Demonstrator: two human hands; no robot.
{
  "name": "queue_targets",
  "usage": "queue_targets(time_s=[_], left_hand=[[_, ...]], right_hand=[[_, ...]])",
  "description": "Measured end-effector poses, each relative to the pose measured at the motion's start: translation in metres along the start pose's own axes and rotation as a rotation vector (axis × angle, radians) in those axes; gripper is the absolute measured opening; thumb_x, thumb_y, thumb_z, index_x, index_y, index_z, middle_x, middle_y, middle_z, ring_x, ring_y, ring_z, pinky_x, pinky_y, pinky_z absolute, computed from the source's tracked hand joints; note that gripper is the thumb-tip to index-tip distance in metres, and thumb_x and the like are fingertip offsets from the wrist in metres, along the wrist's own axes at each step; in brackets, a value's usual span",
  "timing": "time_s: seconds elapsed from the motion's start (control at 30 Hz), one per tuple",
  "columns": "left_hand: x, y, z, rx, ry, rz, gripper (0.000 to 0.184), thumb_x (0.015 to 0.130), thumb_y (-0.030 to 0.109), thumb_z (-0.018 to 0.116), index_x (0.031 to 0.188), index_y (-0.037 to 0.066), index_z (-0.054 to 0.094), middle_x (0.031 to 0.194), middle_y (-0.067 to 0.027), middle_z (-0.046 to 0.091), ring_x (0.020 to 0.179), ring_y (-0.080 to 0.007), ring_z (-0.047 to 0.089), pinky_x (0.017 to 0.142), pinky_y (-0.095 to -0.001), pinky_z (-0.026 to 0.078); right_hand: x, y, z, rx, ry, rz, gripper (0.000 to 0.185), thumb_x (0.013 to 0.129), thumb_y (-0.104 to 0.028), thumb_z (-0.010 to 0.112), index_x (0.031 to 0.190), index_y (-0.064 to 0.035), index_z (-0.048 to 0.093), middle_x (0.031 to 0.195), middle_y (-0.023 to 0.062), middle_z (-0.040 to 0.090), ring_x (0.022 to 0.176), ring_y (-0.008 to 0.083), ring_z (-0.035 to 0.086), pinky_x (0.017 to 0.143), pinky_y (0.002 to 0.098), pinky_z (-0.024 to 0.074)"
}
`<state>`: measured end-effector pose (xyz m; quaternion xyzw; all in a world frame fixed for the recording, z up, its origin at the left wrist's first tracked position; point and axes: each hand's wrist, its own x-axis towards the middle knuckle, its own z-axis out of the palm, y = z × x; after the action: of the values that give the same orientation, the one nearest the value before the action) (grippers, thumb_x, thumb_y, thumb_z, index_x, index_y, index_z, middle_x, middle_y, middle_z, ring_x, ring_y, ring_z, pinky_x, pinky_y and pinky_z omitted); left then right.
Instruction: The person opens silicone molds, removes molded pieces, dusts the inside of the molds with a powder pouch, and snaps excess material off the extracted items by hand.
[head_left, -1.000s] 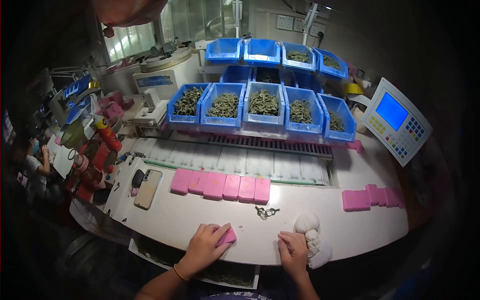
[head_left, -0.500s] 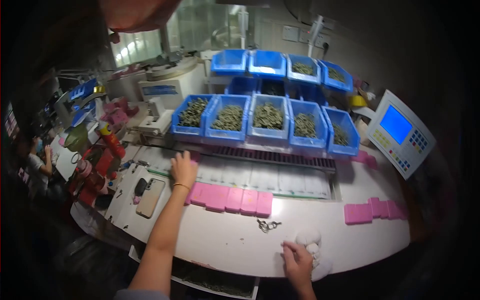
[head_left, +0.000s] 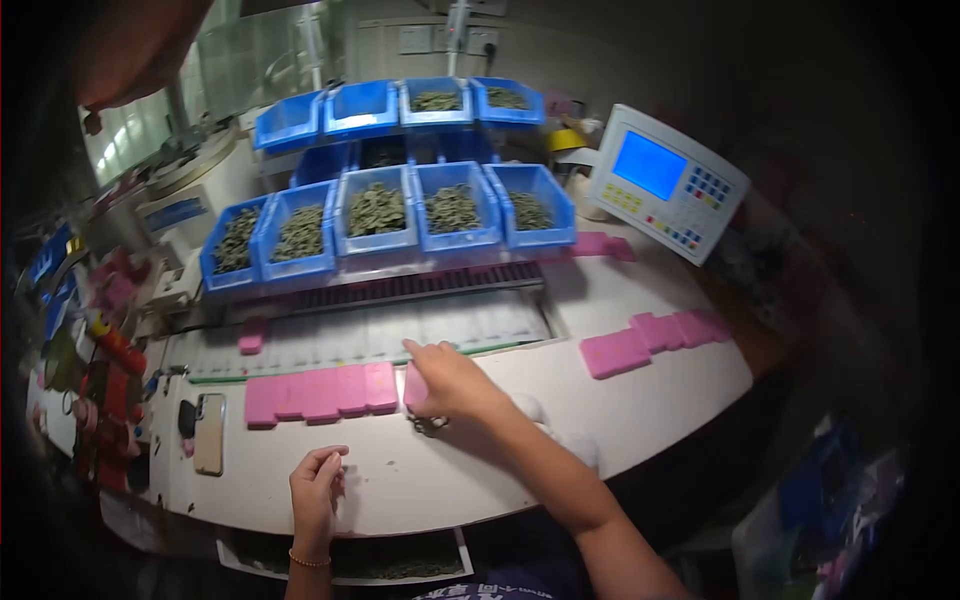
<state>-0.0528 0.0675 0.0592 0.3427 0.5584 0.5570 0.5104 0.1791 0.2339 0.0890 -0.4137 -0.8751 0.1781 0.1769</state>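
My right hand [head_left: 452,382] is closed around a small pink box [head_left: 414,386] at the right end of a row of pink boxes [head_left: 322,392]; the fingers hide part of it. Just below that hand lie some dark metal rings [head_left: 428,425], partly covered. Near the table's front edge my left hand [head_left: 318,482] hovers with its fingers curled together, and nothing shows in them. One single pink box [head_left: 252,336] sits on the pale strip [head_left: 380,335] behind the row.
Blue bins [head_left: 378,210], several with greenish-grey pieces, stand behind the strip. A keypad display [head_left: 665,180] is at the right, above more pink boxes [head_left: 615,352]. At the left lies a phone [head_left: 209,435]. An open drawer [head_left: 400,568] juts out under the front edge.
The view has turned right. My left hand has come back from the strip to the front edge. My right hand has moved from the white lump onto the row's end box.
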Motion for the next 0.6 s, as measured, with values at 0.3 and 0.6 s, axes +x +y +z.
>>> queue_targets(time_s=[0.3, 0.6], left_hand=[[-0.036, -0.002, 0.040, -0.456, -0.663, -0.350, 0.056, 0.088, 0.020, 0.072, 0.135, 0.000, 0.048, 0.114, -0.0095, 0.063, 0.098, -0.0195, 0.064, 0.088, -0.0318, 0.053], [-0.068, -0.006, 0.070, 0.663, -0.260, 0.663, 0.052, 0.076, 0.013, 0.076, 0.124, 0.005, 0.055, 0.114, -0.0160, 0.059, 0.088, -0.0337, 0.067, 0.075, -0.0385, 0.058]], right_hand=[[-0.135, -0.097, -0.008, 0.483, 0.127, -0.376, 0.085, 0.079, -0.017, 0.077, 0.148, 0.0017, 0.030, 0.136, 0.0220, 0.049, 0.123, 0.0368, 0.050, 0.103, 0.0406, 0.0442], [-0.169, -0.099, 0.049, 1.331, -0.091, 0.388, 0.068, 0.101, -0.019, 0.054, 0.153, 0.0045, 0.019, 0.157, 0.0182, 0.028, 0.143, 0.0244, 0.032, 0.117, 0.0359, 0.0248]])
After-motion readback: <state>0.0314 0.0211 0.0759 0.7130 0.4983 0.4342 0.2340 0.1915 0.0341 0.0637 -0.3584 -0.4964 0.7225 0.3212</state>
